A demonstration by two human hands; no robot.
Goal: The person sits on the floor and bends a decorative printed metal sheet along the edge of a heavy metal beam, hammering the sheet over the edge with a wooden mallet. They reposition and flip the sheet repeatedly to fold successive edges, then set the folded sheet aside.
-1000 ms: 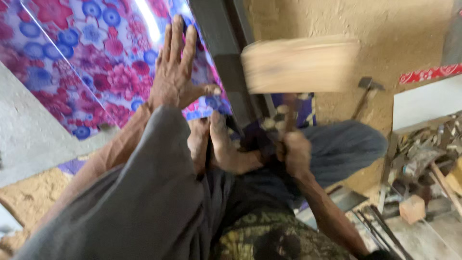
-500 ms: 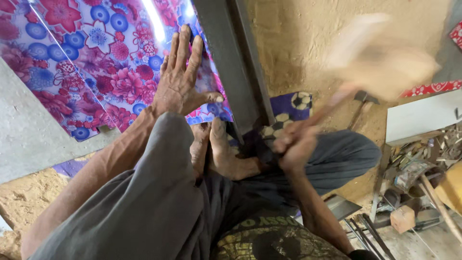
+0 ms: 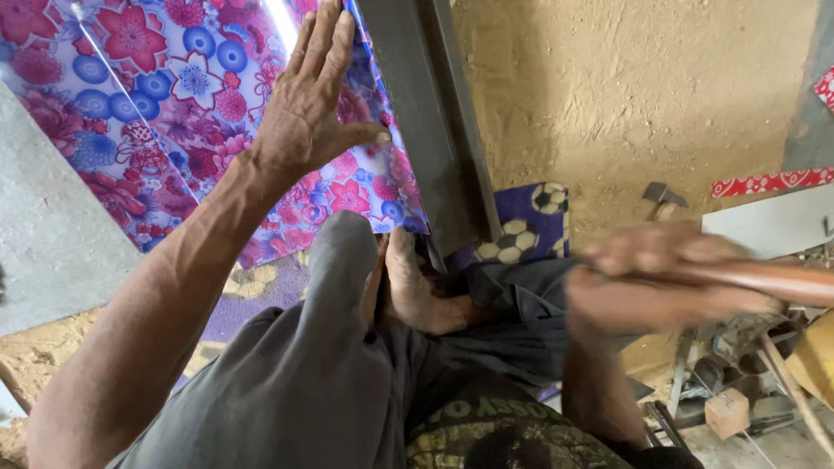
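Observation:
My left hand (image 3: 313, 104) lies flat, fingers spread, on a glossy sheet with a red, pink and blue flower print (image 3: 174, 113), pressing it down beside a dark steel bar (image 3: 430, 122) that crosses it. My right hand (image 3: 651, 278) is blurred with motion and is closed on the wooden handle of a mallet (image 3: 773, 280); the mallet's head is out of frame to the right. My bare feet (image 3: 417, 287) rest against the bar's near end, between my knees in grey trousers (image 3: 321, 382).
A purple cloth with football prints (image 3: 526, 230) lies under the bar on sandy ground (image 3: 625, 95). A small hammer (image 3: 662, 198) rests further right. Metal tools and a wood block (image 3: 728, 412) clutter the lower right. A grey slab (image 3: 48, 234) lies at left.
The mallet, raised high a second ago, has swung down and right; its head has left the frame. My left hand stays flat on the flowered sheet.

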